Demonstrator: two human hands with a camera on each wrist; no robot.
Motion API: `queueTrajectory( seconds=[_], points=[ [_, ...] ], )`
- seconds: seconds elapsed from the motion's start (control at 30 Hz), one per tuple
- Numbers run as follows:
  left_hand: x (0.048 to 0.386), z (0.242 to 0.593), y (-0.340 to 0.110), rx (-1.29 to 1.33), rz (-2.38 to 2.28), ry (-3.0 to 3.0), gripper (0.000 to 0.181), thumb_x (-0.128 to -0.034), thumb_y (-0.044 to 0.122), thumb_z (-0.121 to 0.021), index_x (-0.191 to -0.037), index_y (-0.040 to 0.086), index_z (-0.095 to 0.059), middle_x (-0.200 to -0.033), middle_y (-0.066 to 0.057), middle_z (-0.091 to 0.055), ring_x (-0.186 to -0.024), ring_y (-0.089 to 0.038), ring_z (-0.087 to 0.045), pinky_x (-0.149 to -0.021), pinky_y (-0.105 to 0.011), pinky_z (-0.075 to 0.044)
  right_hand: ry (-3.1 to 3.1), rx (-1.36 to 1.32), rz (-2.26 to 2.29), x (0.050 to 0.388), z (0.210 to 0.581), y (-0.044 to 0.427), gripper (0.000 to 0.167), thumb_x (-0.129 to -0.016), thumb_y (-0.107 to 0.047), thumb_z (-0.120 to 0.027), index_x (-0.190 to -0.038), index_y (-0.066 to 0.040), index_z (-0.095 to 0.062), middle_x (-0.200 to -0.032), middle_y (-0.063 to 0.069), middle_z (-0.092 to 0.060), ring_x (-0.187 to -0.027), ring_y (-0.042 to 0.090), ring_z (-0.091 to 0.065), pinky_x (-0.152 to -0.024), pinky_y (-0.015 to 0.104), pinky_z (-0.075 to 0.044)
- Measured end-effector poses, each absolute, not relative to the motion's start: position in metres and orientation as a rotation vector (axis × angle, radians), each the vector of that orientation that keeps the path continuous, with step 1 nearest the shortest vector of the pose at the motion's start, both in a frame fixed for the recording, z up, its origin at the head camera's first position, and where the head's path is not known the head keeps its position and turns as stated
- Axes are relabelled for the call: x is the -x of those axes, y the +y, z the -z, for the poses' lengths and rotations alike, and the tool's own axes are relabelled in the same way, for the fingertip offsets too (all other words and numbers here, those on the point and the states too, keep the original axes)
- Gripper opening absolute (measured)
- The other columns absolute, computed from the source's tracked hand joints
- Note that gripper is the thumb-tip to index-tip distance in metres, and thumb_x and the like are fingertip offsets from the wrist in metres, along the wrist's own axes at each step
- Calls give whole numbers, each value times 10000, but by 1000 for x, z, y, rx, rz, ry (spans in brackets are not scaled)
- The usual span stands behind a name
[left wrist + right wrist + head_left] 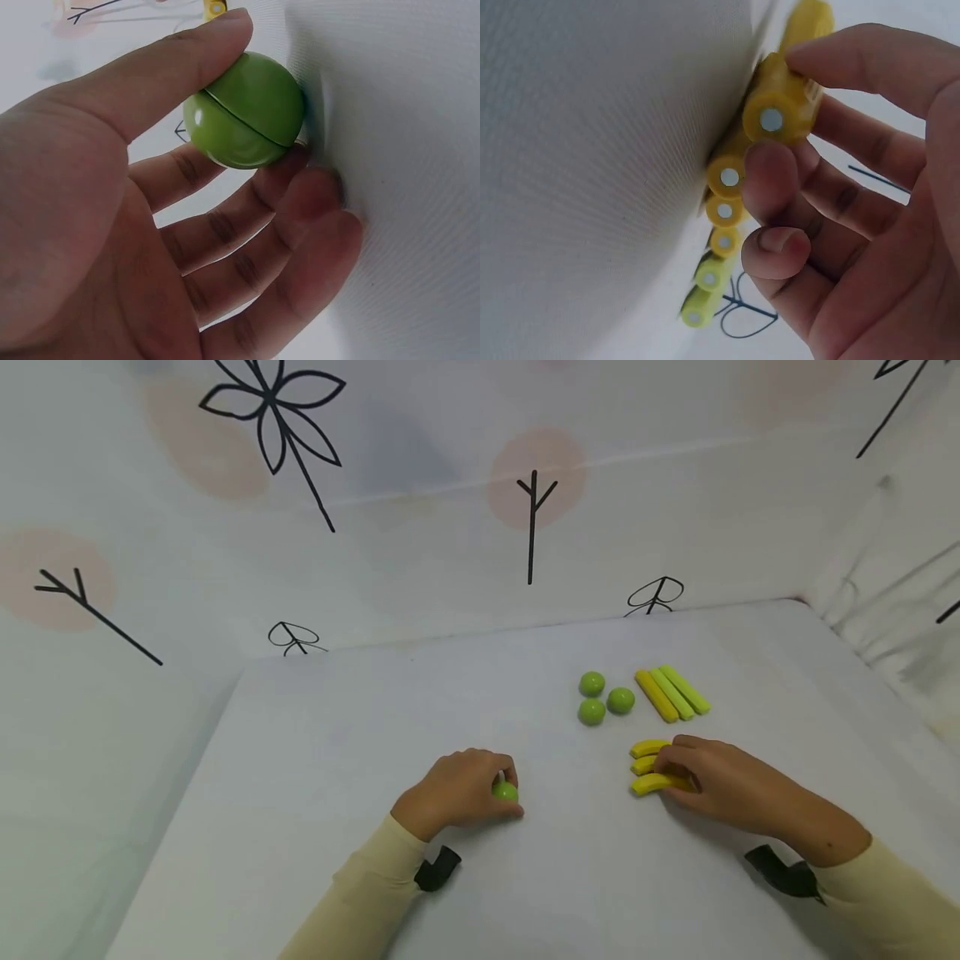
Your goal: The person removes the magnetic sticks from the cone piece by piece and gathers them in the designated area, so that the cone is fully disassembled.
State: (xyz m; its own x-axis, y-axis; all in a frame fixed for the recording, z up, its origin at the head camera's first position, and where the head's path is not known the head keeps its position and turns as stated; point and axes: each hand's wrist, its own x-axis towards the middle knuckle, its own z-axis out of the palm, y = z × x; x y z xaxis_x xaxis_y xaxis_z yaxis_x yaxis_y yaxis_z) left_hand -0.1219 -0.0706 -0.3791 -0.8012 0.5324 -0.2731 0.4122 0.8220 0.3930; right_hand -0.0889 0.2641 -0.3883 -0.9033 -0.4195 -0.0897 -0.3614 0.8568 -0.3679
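In the head view, my left hand [461, 789] holds a glossy green ball [506, 791] low over the white surface. The left wrist view shows a dark seam round this ball [244, 112], with the thumb on one side and fingers on the other. To the right, my right hand [723, 781] pinches the nearest of three curved yellow pieces, like small toy bananas [649, 783]. In the right wrist view, the pinched yellow piece [780, 105] has a pale round disc in its end. The other two curved yellow pieces [647, 748] lie beside it, partly hidden by the hand.
Three more green balls [592, 711] sit close together farther back. Right of them lie a straight yellow stick [656, 696] and two yellow-green sticks [684, 689], side by side. White fabric walls [420, 585] with black line drawings stand round the white surface [337, 777].
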Motion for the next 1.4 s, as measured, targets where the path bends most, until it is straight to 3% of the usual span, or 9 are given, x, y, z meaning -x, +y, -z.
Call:
queueTrajectory(
  seconds=[0.53,0.83,1.1,1.4],
  points=[
    [123,383,-72,-691,-449,2622,262,-817,431,-802,-934,241,-666,-818,120,-577,-748,-92,-496,-601,-234,-381,2850,577,486,88,394,258,226,-801,-163,-836,-981,-168,-701,-910,-102,-594,-795,42,-538,-676,262,-511],
    [146,375,-44,-707,-612,2631,270,-892,464,-732,-1040,248,-666,-895,111,-638,-729,-64,-555,-635,-231,-444,2910,621,442,92,391,259,233,-786,-164,-845,-972,-183,-706,-921,-81,-570,-791,63,-539,-671,268,-509],
    [192,374,4,-626,-784,2707,309,-951,320,-697,-1226,187,-648,-1098,46,-683,-924,-78,-604,-830,-248,-504,2890,576,445,90,395,259,227,-792,-176,-843,-983,-161,-720,-918,-82,-592,-821,70,-579,-690,294,-529],
    [212,386,21,-597,-768,2726,307,-955,169,-689,-1257,147,-640,-1291,12,-665,-1161,-118,-615,-990,-290,-497,2864,589,485,96,397,264,212,-814,-168,-823,-993,-157,-711,-888,-92,-568,-763,42,-505,-644,236,-473]
  ],
)
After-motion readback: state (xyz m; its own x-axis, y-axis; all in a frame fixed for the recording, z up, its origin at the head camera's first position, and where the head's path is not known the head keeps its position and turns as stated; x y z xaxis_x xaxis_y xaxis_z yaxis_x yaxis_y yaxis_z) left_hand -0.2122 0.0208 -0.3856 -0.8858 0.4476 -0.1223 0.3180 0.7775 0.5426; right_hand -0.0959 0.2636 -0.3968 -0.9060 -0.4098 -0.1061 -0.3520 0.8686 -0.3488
